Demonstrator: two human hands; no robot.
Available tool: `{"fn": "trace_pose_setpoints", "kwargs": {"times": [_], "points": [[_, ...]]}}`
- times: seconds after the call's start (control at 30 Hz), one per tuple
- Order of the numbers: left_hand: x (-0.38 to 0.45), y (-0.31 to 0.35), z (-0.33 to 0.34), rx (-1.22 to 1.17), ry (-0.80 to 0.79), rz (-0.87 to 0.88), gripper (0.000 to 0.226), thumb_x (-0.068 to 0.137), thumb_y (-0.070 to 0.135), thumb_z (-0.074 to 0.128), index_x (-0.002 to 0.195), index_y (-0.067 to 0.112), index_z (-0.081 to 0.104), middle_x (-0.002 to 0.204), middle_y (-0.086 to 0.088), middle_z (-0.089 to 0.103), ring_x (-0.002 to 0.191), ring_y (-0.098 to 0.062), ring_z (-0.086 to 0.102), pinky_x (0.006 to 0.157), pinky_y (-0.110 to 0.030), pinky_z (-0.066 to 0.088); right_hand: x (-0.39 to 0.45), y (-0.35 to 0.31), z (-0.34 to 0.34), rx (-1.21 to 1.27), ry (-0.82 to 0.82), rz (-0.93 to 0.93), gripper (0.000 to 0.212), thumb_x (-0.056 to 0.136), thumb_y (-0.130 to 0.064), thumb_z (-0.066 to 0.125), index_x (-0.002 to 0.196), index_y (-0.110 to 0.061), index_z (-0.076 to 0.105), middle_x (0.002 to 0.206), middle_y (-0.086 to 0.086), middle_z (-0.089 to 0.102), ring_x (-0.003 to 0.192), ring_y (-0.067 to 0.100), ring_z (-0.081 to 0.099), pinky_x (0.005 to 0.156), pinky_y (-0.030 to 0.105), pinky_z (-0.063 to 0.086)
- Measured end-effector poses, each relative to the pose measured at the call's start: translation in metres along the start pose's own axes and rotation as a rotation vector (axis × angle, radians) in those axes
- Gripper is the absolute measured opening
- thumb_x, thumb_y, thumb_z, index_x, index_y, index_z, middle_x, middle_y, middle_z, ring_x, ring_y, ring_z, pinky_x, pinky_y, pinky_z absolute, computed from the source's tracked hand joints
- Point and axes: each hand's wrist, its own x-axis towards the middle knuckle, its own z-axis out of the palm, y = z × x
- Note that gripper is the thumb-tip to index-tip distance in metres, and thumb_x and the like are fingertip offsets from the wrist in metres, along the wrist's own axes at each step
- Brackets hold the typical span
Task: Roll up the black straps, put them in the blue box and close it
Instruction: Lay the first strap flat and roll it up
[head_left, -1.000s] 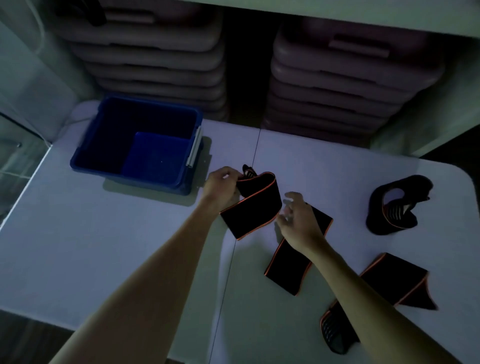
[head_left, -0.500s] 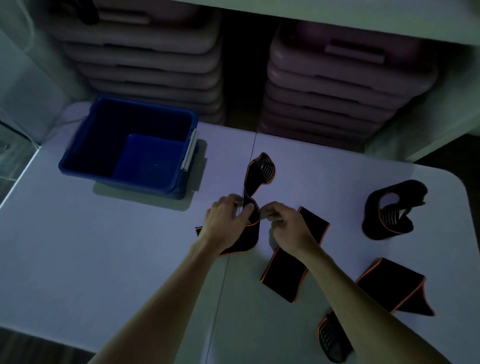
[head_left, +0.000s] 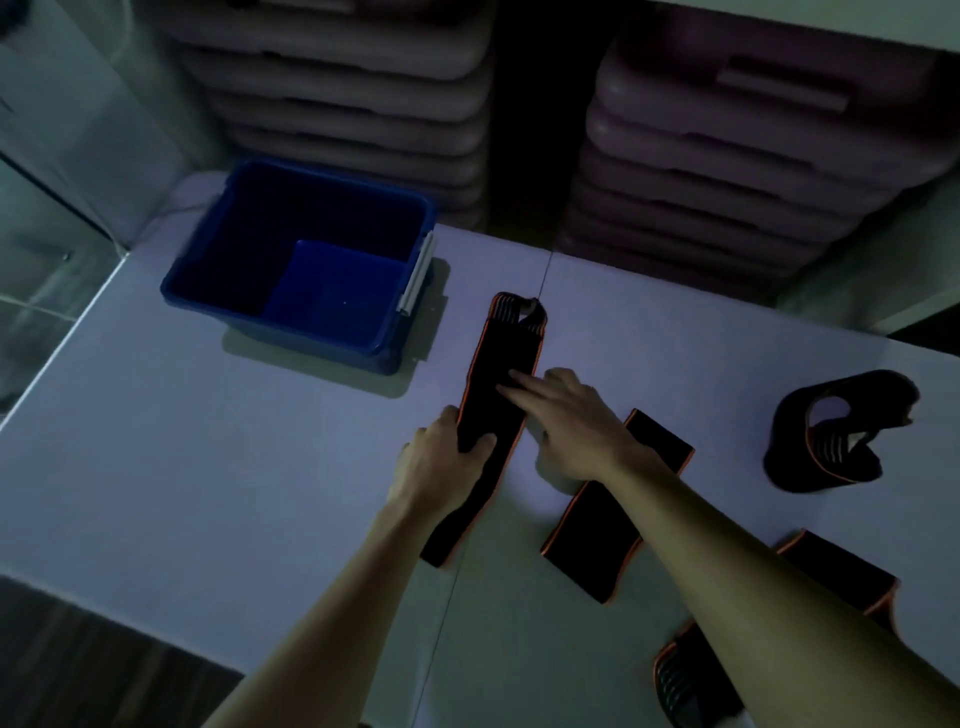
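— Our desk (head_left: 208, 467) lies bare at nine o'clock, blue box (head_left: 306, 270) open at eleven.
— The strap (head_left: 498, 415), bunched before, now lies flat; our left hand (head_left: 441, 462) grips its edge, right hand (head_left: 571, 421) presses flat-fingered.

Black straps (head_left: 498, 410) – orange-edged, blue box (head_left: 249, 291), white table (head_left: 182, 457)
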Motion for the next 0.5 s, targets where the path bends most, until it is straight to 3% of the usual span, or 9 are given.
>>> {"fn": "trace_pose_setpoints", "kwargs": {"times": [0.13, 0.3, 0.5], "points": [[-0.013, -0.019, 0.000, 0.001, -0.014, -0.070, 0.037, 0.080, 0.043, 0.056, 0.104, 0.019, 0.041, 0.095, -0.010, 0.066, 0.083, -0.035, 0.066, 0.073, -0.051, 0.057, -0.006, -0.007, 0.012, -0.175, -0.012, 0.052, 0.083, 0.086, -0.005, 0.047, 0.155, -0.033, 0.009, 0.165, -0.004, -0.002, 0.144, 0.033, 0.009, 0.111, 0.045, 0.022], [-0.035, -0.030, 0.012, 0.022, 0.065, 0.020, 0.038, 0.083, 0.021, 0.063, 0.113, 0.013, 0.043, 0.108, -0.010, 0.052, 0.099, -0.032, 0.055, 0.080, -0.049, 0.051, -0.025, -0.009, 0.028, -0.234, 0.016, 0.136, 0.092, 0.080, -0.013, 0.055, 0.155, -0.031, 0.004, 0.165, -0.003, -0.002, 0.144, 0.032, 0.010, 0.114, 0.048, 0.022], [-0.062, -0.038, 0.025, 0.128, 0.093, 0.113, 0.039, 0.086, 0.021, 0.065, 0.119, 0.014, 0.047, 0.111, -0.008, 0.046, 0.098, -0.033, 0.054, 0.065, -0.042, 0.050, -0.044, -0.016, 0.033, -0.126, -0.013, 0.193, 0.093, 0.079, -0.012, 0.058, 0.155, -0.031, 0.007, 0.165, -0.005, -0.005, 0.146, 0.030, 0.005, 0.117, 0.045, 0.017]]}}
